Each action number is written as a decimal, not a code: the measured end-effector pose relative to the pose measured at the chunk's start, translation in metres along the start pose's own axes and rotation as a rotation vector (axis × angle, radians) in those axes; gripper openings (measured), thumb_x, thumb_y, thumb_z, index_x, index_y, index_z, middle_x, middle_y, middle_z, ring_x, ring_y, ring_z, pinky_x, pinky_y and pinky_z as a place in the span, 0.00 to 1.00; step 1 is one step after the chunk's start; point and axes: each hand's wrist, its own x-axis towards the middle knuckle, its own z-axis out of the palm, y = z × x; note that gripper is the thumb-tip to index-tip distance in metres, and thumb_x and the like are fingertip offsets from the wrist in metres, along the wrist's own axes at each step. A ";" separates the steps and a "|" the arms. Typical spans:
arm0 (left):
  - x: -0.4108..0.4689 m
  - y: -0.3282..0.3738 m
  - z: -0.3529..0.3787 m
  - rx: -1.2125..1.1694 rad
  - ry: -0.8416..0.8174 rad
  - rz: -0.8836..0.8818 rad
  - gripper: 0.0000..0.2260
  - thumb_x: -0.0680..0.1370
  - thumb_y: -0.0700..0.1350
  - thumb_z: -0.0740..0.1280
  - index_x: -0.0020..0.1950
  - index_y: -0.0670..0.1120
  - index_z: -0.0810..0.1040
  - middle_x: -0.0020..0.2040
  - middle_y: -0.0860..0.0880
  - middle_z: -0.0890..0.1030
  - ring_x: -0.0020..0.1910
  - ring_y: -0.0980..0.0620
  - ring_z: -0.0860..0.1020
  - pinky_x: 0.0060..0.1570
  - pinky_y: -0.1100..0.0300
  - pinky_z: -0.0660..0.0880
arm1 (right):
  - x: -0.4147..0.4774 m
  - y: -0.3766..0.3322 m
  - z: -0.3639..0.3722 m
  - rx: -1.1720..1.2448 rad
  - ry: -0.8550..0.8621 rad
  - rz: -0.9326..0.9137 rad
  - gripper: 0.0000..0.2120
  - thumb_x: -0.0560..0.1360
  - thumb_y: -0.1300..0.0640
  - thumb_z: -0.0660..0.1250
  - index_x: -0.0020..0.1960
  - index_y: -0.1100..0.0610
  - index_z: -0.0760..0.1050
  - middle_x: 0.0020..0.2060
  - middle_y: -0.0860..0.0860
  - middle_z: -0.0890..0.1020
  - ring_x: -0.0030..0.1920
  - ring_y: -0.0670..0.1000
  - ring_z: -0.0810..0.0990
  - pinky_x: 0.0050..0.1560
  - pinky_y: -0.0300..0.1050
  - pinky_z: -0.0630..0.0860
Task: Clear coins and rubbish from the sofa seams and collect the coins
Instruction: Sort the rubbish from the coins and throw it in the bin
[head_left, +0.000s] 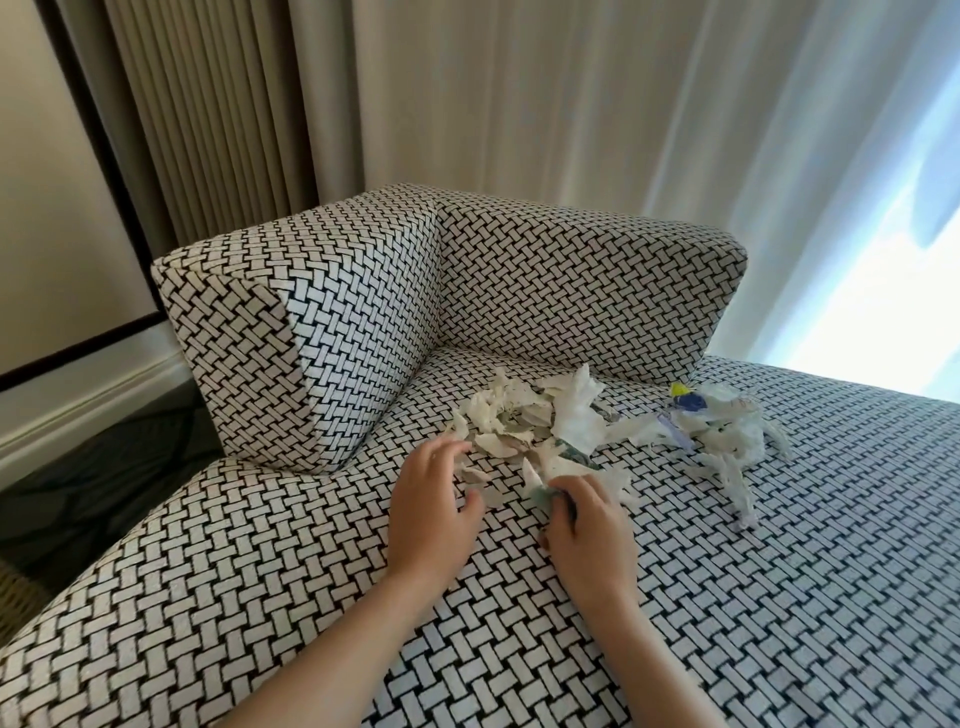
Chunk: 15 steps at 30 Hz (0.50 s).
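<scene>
A heap of torn white paper scraps (519, 415) lies on the sofa seat (260, 571), close to the corner where the arm and back bolsters meet. More crumpled paper and wrappers (727, 436), one with a blue and yellow patch (685, 397), lie to its right. My left hand (431, 509) hovers at the near edge of the heap, fingers loosely curled, holding nothing I can see. My right hand (587, 525) grips a greenish scrap (545, 496) at the front of the heap. No coins are visible.
The black-and-white woven sofa has a wedge-shaped arm bolster (291, 338) on the left and a back bolster (582, 296) behind the scraps. Curtains (519, 104) hang behind. A dark floor (104, 467) and skirting lie to the left.
</scene>
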 end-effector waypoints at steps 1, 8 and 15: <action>0.002 -0.001 0.000 -0.008 0.003 -0.018 0.21 0.75 0.49 0.68 0.68 0.53 0.70 0.69 0.57 0.67 0.61 0.70 0.62 0.58 0.77 0.63 | -0.001 0.000 0.000 0.085 0.003 0.019 0.07 0.80 0.56 0.60 0.50 0.51 0.77 0.45 0.40 0.77 0.41 0.47 0.80 0.40 0.49 0.79; 0.012 -0.004 0.007 0.058 -0.076 -0.079 0.30 0.78 0.55 0.64 0.77 0.54 0.57 0.77 0.53 0.59 0.75 0.54 0.60 0.72 0.51 0.63 | -0.007 0.002 -0.003 0.309 0.098 0.088 0.12 0.77 0.54 0.58 0.35 0.46 0.69 0.27 0.47 0.75 0.27 0.49 0.75 0.23 0.48 0.70; 0.013 -0.003 0.006 0.125 -0.059 -0.069 0.28 0.79 0.52 0.64 0.77 0.54 0.58 0.62 0.58 0.73 0.61 0.58 0.70 0.65 0.56 0.68 | -0.004 -0.002 -0.001 0.029 0.077 0.051 0.18 0.72 0.46 0.70 0.33 0.47 0.62 0.39 0.43 0.70 0.25 0.43 0.67 0.24 0.38 0.65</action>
